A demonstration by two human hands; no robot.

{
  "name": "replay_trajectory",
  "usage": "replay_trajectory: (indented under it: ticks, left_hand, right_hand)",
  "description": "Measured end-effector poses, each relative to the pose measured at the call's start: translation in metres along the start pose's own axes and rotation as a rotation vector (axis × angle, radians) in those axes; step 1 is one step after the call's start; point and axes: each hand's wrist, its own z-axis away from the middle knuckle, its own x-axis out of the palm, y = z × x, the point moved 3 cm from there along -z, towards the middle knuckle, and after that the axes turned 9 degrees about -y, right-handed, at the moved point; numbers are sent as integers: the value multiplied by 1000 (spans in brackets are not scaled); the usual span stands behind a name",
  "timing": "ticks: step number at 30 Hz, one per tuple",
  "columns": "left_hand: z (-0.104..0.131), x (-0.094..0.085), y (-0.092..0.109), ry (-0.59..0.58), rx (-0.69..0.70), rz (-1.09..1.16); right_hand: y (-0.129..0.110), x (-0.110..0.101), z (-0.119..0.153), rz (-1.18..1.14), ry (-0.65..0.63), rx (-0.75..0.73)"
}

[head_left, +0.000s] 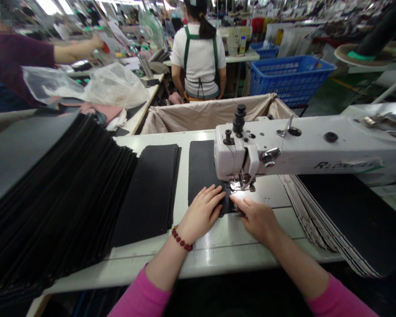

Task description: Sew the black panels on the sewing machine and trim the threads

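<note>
A flat black panel (pixel 201 165), fabric or leather-like, lies on the sewing machine bed with its right edge under the presser foot (pixel 239 185). My left hand (pixel 204 207), wearing a red bead bracelet, rests flat on this panel with the fingers stretched out. Close to the foot, my right hand (pixel 257 218) has its index finger and thumb at the panel's near right edge, its other fingers curled; the pinch is partly hidden. The white sewing machine (pixel 284 145) reaches in from the right above both hands.
Left of the panel lies a thin pile of black panels (pixel 148 189), beside a tall leaning stack (pixel 62 189). More pale-edged panels (pixel 350 215) lie under the machine arm. Behind the table are a cloth-lined bin (pixel 198 115), a blue basket (pixel 284 79) and two co-workers.
</note>
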Motion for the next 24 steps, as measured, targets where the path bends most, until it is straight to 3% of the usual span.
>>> replay_trajectory:
  ticks: [24]
  left_hand:
    - [-4,-1,-1,48,-35,25]
  right_hand:
    - [1,-1,1,-55,22,-35]
